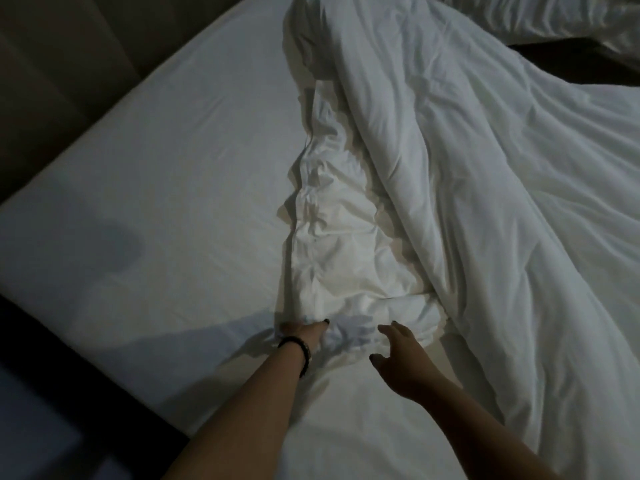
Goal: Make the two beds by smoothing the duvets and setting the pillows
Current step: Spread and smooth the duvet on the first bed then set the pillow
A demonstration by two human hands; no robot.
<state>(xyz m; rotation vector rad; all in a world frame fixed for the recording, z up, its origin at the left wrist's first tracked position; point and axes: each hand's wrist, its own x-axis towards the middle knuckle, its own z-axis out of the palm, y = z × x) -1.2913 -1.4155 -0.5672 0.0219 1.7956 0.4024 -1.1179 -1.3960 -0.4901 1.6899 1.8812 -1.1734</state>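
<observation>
The rumpled white cotton duvet (450, 174) is heaped along the bed's right side, left hand (304, 332) clutching its near corner, right hand (398, 355) loose-fingered beside it, so a one-handed yank could just bunch it worse.

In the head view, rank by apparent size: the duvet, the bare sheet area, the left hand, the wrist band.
1. Duvet, largest, though the bare sheet looks close
2. Bare sheet
3. Left hand, partly buried in the duvet
4. Black wrist band, smallest
</observation>
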